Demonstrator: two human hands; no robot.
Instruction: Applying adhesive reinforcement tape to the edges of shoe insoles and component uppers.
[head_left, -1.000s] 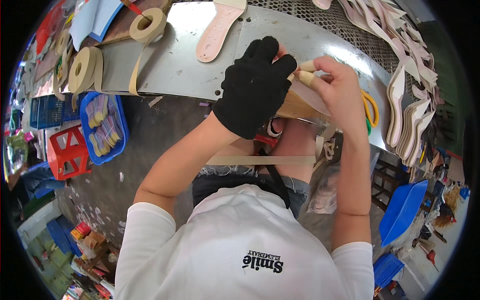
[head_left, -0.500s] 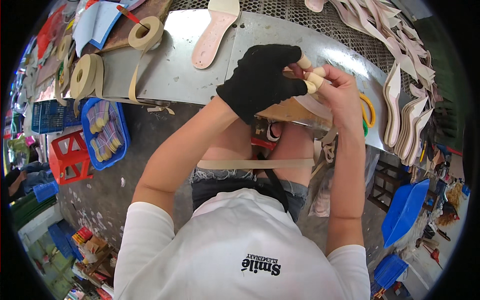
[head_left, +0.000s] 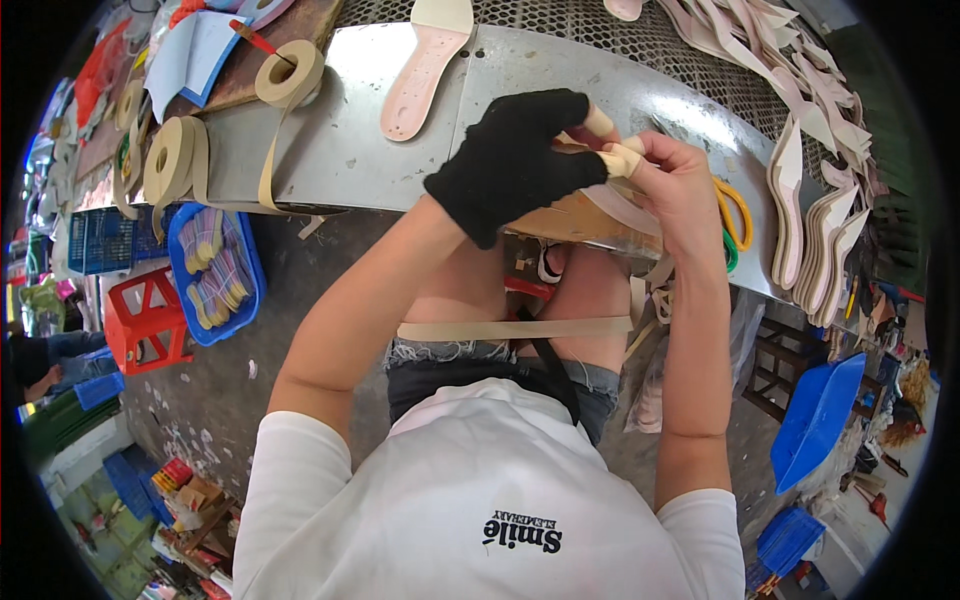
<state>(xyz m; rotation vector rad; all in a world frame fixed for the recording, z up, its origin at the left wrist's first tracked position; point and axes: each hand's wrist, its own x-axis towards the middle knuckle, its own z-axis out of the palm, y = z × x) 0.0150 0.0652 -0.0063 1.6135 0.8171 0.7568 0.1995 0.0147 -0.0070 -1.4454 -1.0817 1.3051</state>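
Note:
Over the near edge of the metal worktop, my left hand (head_left: 528,152), in a black fingerless glove, meets my right hand (head_left: 680,175). Pale tape or covers wrap fingertips on both hands. Thumbs and fingers are drawn together in a pinch; what sits between them is too small and hidden to name. Just below the fingertips a pale pinkish strip-like piece (head_left: 622,208) curves down toward the table edge, partly covered by my right hand. Beyond my left hand lies a pink and cream insole (head_left: 412,95). Close to my right wrist are yellow-handled scissors (head_left: 738,210).
Tape rolls (head_left: 290,72) stand at the left of the worktop (head_left: 345,150), one tail hanging over the edge. Stacked insoles (head_left: 828,250) lie right, with more on the mesh behind. Below left are a blue basket (head_left: 258,275) of bundled pieces and a red stool (head_left: 145,320). A tape strip (head_left: 515,329) crosses my lap.
My left hand has shifted slightly left and its fingers have moved a little. My right hand stays almost in place, still pinching. The whole view has shifted slightly.

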